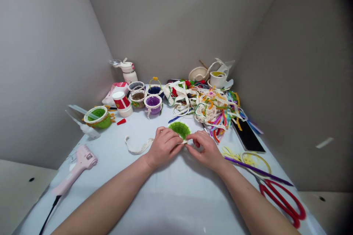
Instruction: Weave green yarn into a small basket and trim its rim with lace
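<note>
A small green cup (179, 129) stands in the middle of the table with a cream lace strip (137, 148) along its near rim; the strip trails off to the left. My left hand (163, 146) pinches the lace against the cup's near side. My right hand (205, 148) meets it from the right, fingertips closed on the same lace end at the rim. The point where the fingers touch the cup is partly hidden.
A pink glue gun (79, 166) lies at the left, red scissors (284, 200) at the right with a purple strip (256, 170) and a black phone (248, 136). A tangle of ribbons and lace (212, 108), several decorated cups (153, 102), a green basket (98, 116) and a bottle (128, 70) sit behind.
</note>
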Available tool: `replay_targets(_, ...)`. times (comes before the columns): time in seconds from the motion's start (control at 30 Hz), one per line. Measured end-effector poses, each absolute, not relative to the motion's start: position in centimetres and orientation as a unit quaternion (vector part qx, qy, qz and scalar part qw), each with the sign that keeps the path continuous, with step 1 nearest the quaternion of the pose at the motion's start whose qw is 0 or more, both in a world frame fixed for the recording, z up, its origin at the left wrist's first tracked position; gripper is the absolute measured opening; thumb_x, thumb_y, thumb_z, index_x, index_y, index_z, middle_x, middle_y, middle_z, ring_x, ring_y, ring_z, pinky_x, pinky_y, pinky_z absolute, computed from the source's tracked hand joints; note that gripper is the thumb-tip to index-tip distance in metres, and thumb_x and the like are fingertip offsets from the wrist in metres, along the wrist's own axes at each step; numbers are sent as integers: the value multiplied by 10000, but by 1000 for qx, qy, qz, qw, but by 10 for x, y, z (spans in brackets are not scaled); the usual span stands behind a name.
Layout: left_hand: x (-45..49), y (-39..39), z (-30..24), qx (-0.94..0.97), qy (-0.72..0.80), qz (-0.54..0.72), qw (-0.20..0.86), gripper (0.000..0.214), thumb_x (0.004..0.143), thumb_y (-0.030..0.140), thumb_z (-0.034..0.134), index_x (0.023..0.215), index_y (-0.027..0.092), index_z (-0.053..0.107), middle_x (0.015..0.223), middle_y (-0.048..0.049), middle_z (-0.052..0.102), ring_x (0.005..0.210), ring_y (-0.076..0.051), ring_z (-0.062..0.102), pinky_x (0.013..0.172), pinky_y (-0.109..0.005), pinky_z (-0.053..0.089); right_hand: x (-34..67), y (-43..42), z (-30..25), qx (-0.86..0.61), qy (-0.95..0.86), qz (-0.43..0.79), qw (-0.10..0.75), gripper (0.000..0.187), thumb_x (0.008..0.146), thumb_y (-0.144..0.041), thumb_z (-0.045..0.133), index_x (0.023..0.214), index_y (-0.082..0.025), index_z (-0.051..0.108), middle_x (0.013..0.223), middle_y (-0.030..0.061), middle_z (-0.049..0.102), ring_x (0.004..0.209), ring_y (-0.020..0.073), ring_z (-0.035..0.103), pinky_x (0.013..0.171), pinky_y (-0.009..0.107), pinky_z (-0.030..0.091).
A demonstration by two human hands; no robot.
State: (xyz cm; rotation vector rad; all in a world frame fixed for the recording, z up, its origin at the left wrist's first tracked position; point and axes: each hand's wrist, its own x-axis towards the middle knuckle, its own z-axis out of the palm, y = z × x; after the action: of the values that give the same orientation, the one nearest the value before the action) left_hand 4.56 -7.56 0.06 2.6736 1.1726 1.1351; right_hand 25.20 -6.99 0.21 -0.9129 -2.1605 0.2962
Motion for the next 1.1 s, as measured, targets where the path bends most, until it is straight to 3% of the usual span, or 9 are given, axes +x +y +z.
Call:
replay_targets(0.4,48,-73,-3,850,346,398,-15,28,880,220,616,871,194,617,838,-19,702,827,-153,580,836,-362,356,250,-69,0,-323,-861,103,380,60,929,-195,548,886,-188,590,663,-6,536,664,146,493,677,297,343)
replay_targets(0.47,49,-74,-2,849,349,398,-16,32,883,219,611,866,192,618,831,-21,702,819,-153,583,836,-362,359,253,-72,4,-339,-862,113,361,43,914,-189,555,944,-190,586,685,-4,538,675,151,501,681,297,359)
replay_targets(0.57,50,-75,2,847,350,400,-21,39,886,213,603,860,191,621,804,-21,699,795,-152,585,828,-359,364,261,-75,18,-397,-844,163,322,251,907,-168,518,1158,-175,519,801,24,570,737,164,544,700,292,411)
replay_targets(0.63,51,-75,4,844,348,407,-28,41,883,204,601,851,188,620,789,-20,698,777,-149,583,814,-354,365,269,-74,30,-430,-827,191,307,276,937,-164,444,1210,-173,480,907,58,597,814,172,574,734,293,439)
replay_targets(0.77,51,-75,5,841,353,408,-30,70,886,205,589,830,189,627,778,-20,702,766,-146,581,806,-351,357,280,-66,48,-441,-827,195,288,212,983,-195,368,1092,-198,550,946,64,619,868,177,583,762,293,443)
replay_targets(0.87,51,-74,4,841,356,406,-28,68,886,210,590,837,193,634,781,-20,704,772,-147,580,814,-355,352,281,-59,54,-429,-841,208,256,208,982,-191,379,1057,-209,572,846,33,609,782,160,570,714,277,434)
replay_targets(1.1,50,-74,0,840,353,410,-19,33,878,206,608,880,196,639,797,-18,699,780,-148,576,822,-360,353,273,-51,62,-410,-854,226,226,133,972,-175,436,982,-211,563,851,19,628,773,149,566,704,268,432)
